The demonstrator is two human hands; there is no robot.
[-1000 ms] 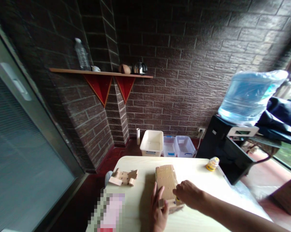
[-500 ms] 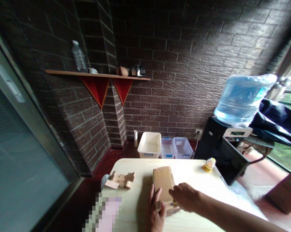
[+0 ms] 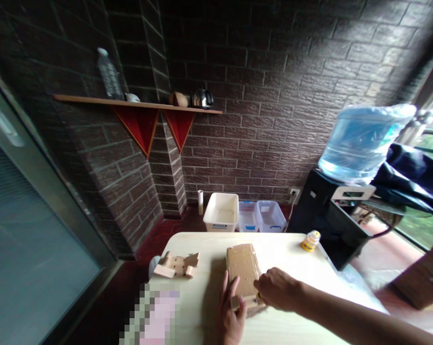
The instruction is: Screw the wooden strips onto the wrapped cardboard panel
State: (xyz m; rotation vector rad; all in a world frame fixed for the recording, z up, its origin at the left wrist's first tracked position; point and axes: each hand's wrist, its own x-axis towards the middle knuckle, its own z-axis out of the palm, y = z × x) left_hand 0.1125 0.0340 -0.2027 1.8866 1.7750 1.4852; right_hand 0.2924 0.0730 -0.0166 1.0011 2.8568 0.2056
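Observation:
A cardboard box (image 3: pixel 242 269) lies on the pale table, dotted with small holes on top. At its near end my left hand (image 3: pixel 231 309) is closed around a small wooden block (image 3: pixel 250 302), thumb on the near side and fingers along the box's left side. My right hand (image 3: pixel 278 288) forms a fist at the block's right end. A bit of yellow shows under its fingers, but the thing inside it is hidden. To the left sit several joined wooden pieces (image 3: pixel 177 266) with dark holes.
A small clear jar with a yellow base (image 3: pixel 310 241) stands at the table's (image 3: pixel 281 249) back right corner. Beyond the table are a cream bin (image 3: pixel 222 211), two clear plastic bins (image 3: pixel 270 216) and a water dispenser (image 3: pixel 319 211). A blurred pink patch (image 3: pixel 161 314) lies at front left.
The view has shifted slightly. My right hand has turned a little at the block's end. My left hand keeps its hold on the block against the box.

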